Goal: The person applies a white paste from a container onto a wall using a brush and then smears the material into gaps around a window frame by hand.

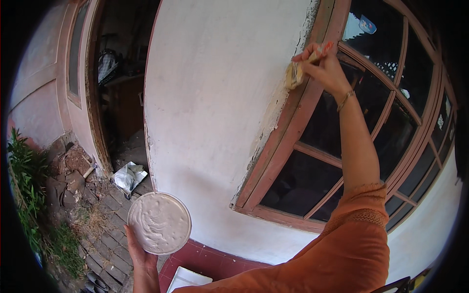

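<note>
High on the right, my right hand (322, 71) grips a paintbrush (295, 75) with pale yellowish bristles, at the cracked edge of the white wall (205, 107) beside the pinkish-brown wooden window frame (276, 151). Whether the bristles touch the surface I cannot tell for sure. At lower left, my left hand (139, 251) holds a round tub (159, 222) of thick, pale pinkish-grey paint, its open top facing up. The tub hides part of that hand's fingers.
An open doorway (119, 97) with dark clutter inside stands left. A crumpled silvery bag (128, 177) lies at its threshold. Plants (24, 190), rubble and dark shoes (95, 283) are on the brick paving (105, 232). A white rectangular object (188, 281) rests on the red tiled ledge (205, 254).
</note>
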Tool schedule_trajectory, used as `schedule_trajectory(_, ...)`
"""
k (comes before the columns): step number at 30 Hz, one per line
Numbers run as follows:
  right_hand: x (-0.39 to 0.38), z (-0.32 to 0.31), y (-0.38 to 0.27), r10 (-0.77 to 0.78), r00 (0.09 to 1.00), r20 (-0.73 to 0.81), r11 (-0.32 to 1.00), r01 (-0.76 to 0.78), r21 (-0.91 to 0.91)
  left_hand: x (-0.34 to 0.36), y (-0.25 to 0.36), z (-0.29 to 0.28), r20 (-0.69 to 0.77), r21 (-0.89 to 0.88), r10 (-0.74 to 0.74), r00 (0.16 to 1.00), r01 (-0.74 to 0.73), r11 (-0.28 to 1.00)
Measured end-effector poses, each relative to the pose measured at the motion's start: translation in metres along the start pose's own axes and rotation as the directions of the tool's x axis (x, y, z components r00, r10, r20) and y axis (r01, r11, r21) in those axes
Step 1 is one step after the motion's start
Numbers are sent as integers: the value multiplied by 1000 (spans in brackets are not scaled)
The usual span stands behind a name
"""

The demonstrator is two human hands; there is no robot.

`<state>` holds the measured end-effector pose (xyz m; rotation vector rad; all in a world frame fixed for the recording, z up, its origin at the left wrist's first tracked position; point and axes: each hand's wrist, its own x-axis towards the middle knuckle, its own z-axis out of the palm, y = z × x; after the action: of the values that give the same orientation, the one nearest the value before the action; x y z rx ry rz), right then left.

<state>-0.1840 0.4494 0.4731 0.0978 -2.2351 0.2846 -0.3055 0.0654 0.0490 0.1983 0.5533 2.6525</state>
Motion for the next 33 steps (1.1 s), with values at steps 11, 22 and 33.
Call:
schedule_trajectory(11, 23, -23, -9, -377, 880, -289, 919, 318, -232, 2, -2, -10, 1, -16, 36, 999, -36, 999)
schedule_trajectory(22, -95, 64, 5, -201, 969, -145, 970, 176, -168, -5, 2, -6, 23, 26, 26, 999, -26, 999)
schedule_trajectory(33, -40, 47, 18, -469, 800, -375, 838, 270, -474, -6, 1, 2, 55, 75, 35, 998, -39, 996)
